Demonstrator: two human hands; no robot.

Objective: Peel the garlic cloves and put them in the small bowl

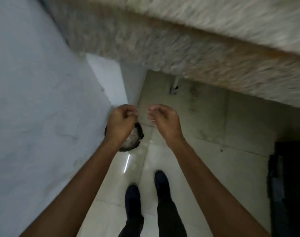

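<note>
How far the peeling has got cannot be read here: no garlic cloves and no small bowl show anywhere in view. The person stands over a pale tiled floor (188,134), both arms stretched forward and down. The left hand (123,122) has its fingers curled in toward the palm. The right hand (163,118), just beside it with a small gap between, is curled the same way. Whether either pinches a clove or a scrap of skin is too small and blurred to tell. Partly under the left hand a dark round container (140,132) stands on the floor by the wall (34,82), with something whitish inside, perhaps shed skins. If so, the hands are likely dropping waste there, and any cloves would be up on the speckled counter (180,57), out of sight
</note>
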